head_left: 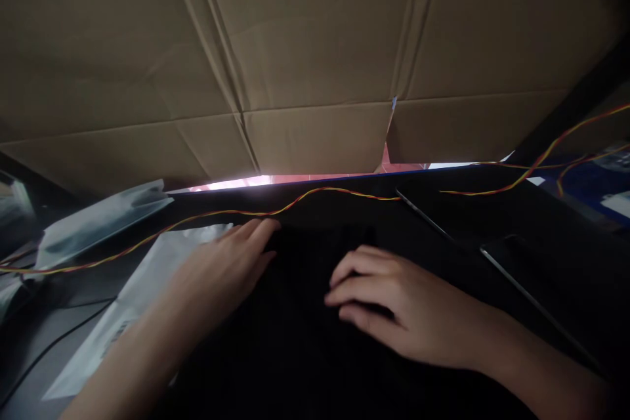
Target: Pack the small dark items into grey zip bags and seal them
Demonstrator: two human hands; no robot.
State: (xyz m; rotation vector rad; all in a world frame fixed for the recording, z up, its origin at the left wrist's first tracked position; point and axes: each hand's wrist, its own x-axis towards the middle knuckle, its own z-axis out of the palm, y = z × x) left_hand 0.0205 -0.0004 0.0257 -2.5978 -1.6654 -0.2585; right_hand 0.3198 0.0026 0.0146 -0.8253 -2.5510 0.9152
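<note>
My left hand [231,256] lies over a very dark, black area [295,328], its fingers stretched forward near the far side. To its right my right hand [384,292] rests over the same black area, with fingers apart and slightly bent. Neither hand shows anything in its grasp. Whether the black area is cloth or bare tabletop is too dark to tell. Partly under my left hand and forearm lies a white plastic packet [147,275] with a printed label. A twisted red-and-yellow wire [315,190] runs just beyond both hands.
A large cardboard sheet [315,46] slopes above the far edge. Two flat dark slabs [423,209] with shiny edges lie at right. Another clear plastic packet [103,223] and a thin black cable [59,338] are at left. Blue material [590,187] shows at far right.
</note>
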